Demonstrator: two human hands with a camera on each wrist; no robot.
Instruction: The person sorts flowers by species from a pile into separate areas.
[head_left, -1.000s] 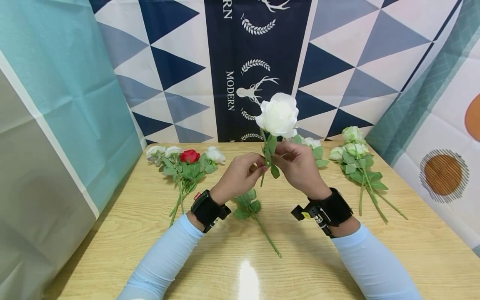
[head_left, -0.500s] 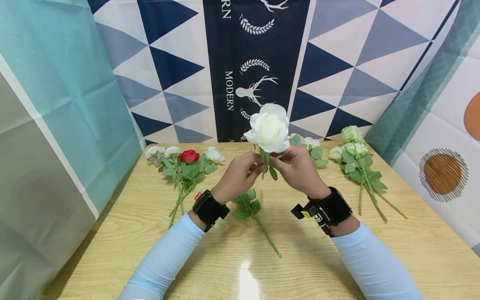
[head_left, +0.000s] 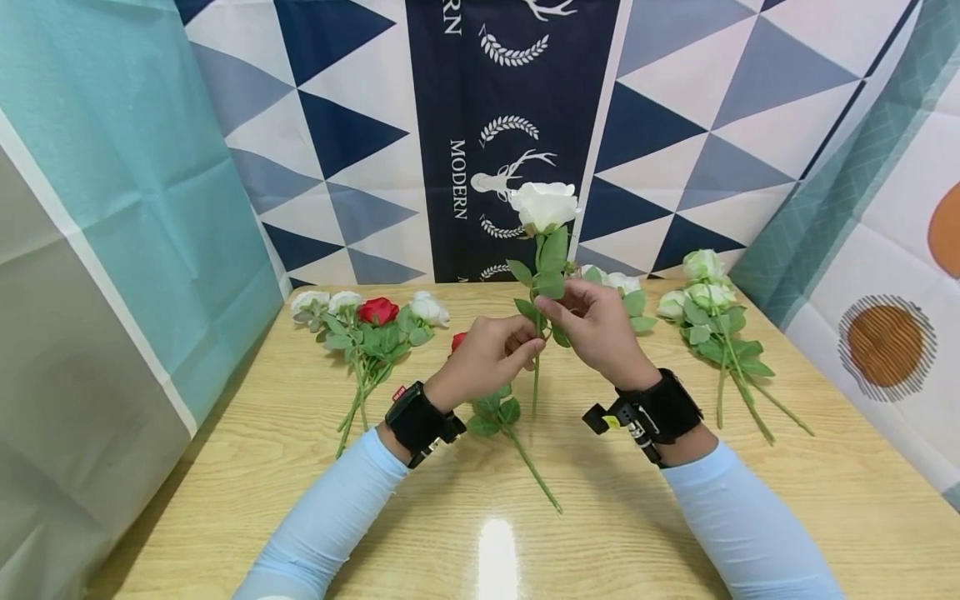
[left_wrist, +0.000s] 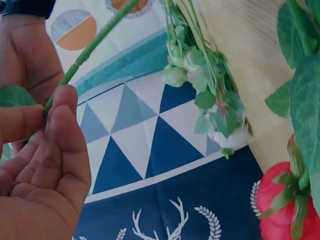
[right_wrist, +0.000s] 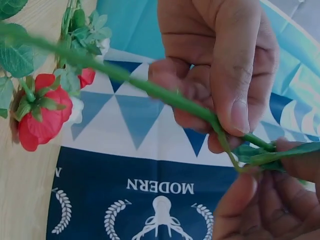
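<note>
A white rose [head_left: 543,206] on a green leafy stem stands nearly upright above the table, between both hands. Thumb and fingers of my left hand [head_left: 487,357] pinch the stem [right_wrist: 170,95] below the leaves. Higher up, my right hand [head_left: 600,332] pinches the rose at a leafy side shoot [right_wrist: 230,150]. Under the left hand lies a red rose [left_wrist: 287,205] on the table, its bloom mostly hidden by that hand in the head view and its stem [head_left: 536,475] slanting toward the front.
White roses and one red rose [head_left: 378,312] lie bunched at the back left. Pale green roses [head_left: 711,298] lie at the back right. More white roses [head_left: 622,283] sit behind my right hand. A patterned cloth [head_left: 360,150] hangs behind the wooden table [head_left: 615,533].
The white rose tipped toward me, then swung back upright, showing its underside and more stem. My left hand slid slightly lower along the stem. The flowers on the table stayed put.
</note>
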